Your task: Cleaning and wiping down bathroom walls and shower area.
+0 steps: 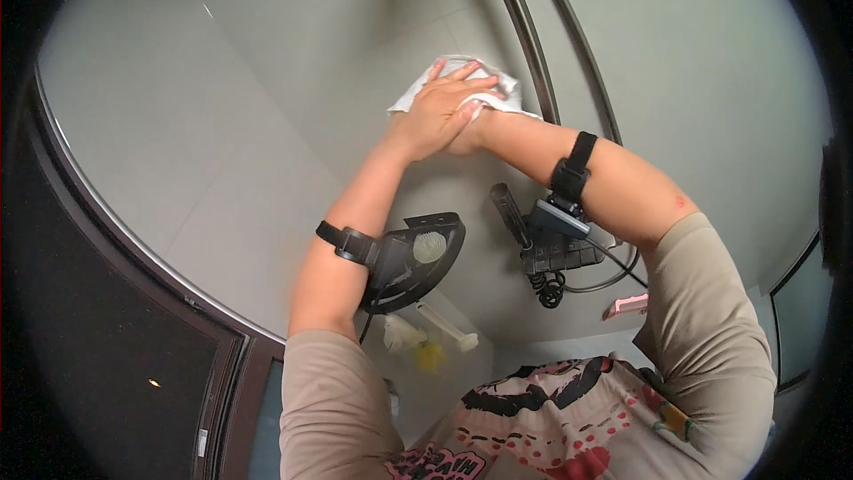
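Note:
A white cloth point(416, 95) is pressed against a pale grey tiled surface, ahead of me near the top centre. My left hand point(442, 111) lies over the cloth, fingers stretched and spread across it. Under it, my right hand point(466, 138) comes in from the right. Its fingers are hidden by the cloth and the left hand, so I cannot tell how they are bent. The two hands overlap and touch near the wrists. Each forearm wears a black strap, and a small grey box point(562, 218) with a cable sits by the right one.
Two curved metal pipes point(524, 27) run close to the right hand. Behind the forearms are a dark angular shelf-like piece point(418, 258) and a black fixture point(562, 253) with a handle. A pink object point(629, 305) lies lower right. A dark-framed opening point(115, 320) fills the left.

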`<state>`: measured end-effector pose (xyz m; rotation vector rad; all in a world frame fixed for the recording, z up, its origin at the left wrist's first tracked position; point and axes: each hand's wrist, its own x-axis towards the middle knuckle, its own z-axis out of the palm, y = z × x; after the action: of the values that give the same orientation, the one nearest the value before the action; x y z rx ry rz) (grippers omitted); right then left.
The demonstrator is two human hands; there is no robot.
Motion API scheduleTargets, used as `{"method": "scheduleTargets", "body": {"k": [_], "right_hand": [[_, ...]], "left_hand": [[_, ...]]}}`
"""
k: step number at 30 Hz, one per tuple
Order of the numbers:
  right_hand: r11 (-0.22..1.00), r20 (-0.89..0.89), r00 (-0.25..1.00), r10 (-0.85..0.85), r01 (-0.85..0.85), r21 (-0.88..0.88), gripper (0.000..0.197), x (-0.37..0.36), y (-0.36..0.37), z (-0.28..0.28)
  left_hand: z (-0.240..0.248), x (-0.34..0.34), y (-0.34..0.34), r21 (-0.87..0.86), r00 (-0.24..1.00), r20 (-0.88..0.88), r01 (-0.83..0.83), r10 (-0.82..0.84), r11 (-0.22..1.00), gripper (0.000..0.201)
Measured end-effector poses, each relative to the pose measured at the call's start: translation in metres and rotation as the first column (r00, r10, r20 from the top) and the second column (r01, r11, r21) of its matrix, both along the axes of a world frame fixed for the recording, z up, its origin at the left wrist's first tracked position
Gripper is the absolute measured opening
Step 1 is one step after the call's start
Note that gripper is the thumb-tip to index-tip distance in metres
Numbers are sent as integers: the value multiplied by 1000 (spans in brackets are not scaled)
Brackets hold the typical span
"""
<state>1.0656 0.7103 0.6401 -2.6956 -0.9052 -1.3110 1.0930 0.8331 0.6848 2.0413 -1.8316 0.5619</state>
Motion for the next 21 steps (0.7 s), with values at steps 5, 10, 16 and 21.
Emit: {"method": "scheduleTargets", "body": {"k": [5,10,16,21], "right_hand": [[891,-282,943,-175,30,-453,30,-35,-23,35],[987,403,910,98,-38,-153,31,-66,-66,65],[838,591,769,-245,-138,527,46,-62,-87,92],[565,267,963,22,-233,792,42,-48,-92,89]], "left_hand": [[12,32,36,-108,880,327,-327,344,939,52],[38,63,42,-608,552,307,-512,775,606,69],[17,10,-73,-522,574,530,-360,625,773,73],[-63,24,-32,-12,713,678,-232,179,973,73]]}}
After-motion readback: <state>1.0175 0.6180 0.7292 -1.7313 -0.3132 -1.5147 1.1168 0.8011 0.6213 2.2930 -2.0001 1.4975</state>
